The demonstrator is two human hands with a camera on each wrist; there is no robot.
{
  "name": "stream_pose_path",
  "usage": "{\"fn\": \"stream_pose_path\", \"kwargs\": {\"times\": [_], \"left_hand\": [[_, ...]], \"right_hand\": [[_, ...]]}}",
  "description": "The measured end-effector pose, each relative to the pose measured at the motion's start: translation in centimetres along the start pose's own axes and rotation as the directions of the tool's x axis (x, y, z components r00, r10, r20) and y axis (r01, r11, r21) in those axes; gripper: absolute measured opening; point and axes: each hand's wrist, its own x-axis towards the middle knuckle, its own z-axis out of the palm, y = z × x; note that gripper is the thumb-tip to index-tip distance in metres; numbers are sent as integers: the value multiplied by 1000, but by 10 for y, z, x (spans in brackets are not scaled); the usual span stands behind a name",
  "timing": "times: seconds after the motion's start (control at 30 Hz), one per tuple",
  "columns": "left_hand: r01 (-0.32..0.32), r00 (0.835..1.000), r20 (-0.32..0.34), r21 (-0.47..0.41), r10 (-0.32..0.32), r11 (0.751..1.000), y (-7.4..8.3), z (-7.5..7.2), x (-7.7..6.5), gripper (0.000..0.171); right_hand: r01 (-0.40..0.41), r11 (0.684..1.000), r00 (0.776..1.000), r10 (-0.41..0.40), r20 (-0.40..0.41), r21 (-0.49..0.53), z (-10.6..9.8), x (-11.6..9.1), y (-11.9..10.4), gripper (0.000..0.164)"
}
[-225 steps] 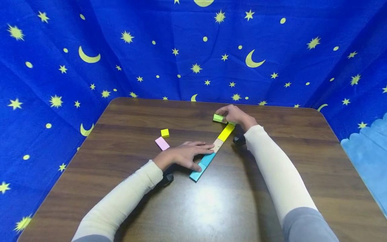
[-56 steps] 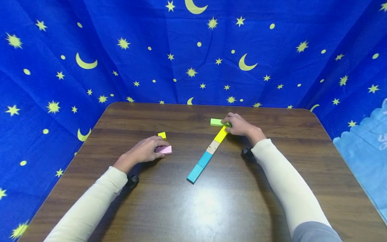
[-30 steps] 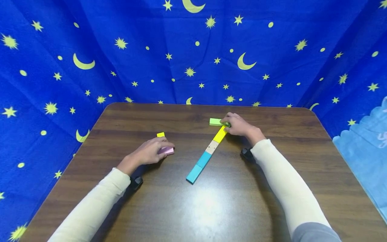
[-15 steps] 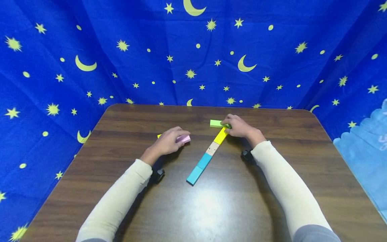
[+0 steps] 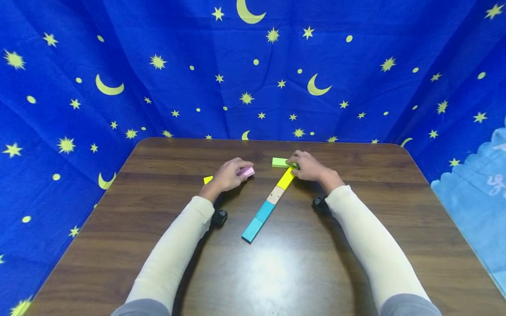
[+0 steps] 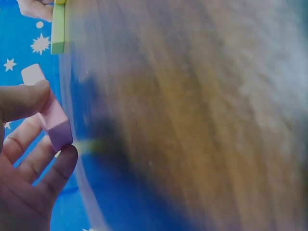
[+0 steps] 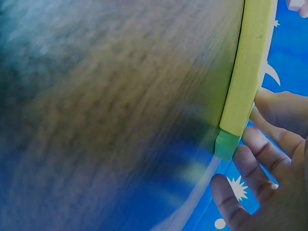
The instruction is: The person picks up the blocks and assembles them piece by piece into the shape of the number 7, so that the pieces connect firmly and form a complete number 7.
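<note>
My left hand (image 5: 228, 176) pinches a pink block (image 5: 247, 171) between thumb and fingers; the left wrist view shows this pink block (image 6: 54, 119) tilted in the grip. To its right, a light green block (image 5: 279, 163) lies crosswise at the far end of a slanting row. My right hand (image 5: 310, 166) grips the corner where this green block meets a long yellow block (image 5: 285, 179), its fingers covering the green end. Behind the yellow block, toward me, come a speckled beige block (image 5: 275, 195) and two turquoise blocks (image 5: 252, 230), laid end to end.
A small yellow block (image 5: 207, 180) stands left of my left hand, partly hidden by it. The brown wooden table (image 5: 340, 272) ends at the back against a blue curtain (image 5: 189, 39) with stars and moons. Light blue cloth (image 5: 478, 188) hangs at the right.
My left hand has left the turquoise row, taken the pink block and carried it right and away from me toward the green block. My right hand stays at the green and yellow corner.
</note>
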Motion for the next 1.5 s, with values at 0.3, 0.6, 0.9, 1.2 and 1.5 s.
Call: {"fn": "stream_pose_path", "kwargs": {"times": [0.3,0.6,0.9,1.2,1.5], "left_hand": [[25,1000,-17,-45,-26,999,2,9,17,46],[40,998,-45,-50,-42,998,8,20,34,46],[90,993,-65,-106,-97,990,15,33,49,41],[98,991,-77,-109,-107,989,18,38,59,38],[107,988,-95,-152,-122,983,21,44,66,36]], "right_hand": [[9,1000,1000,-9,2,-9,1,1,4,40],[-6,1000,1000,6,-5,-10,1,1,4,40],[-15,1000,1000,15,-9,-13,1,0,3,39],[-2,1000,1000,2,-23,-12,2,2,2,40],[-13,1000,1000,13,-16,3,2,0,1,39]]}}
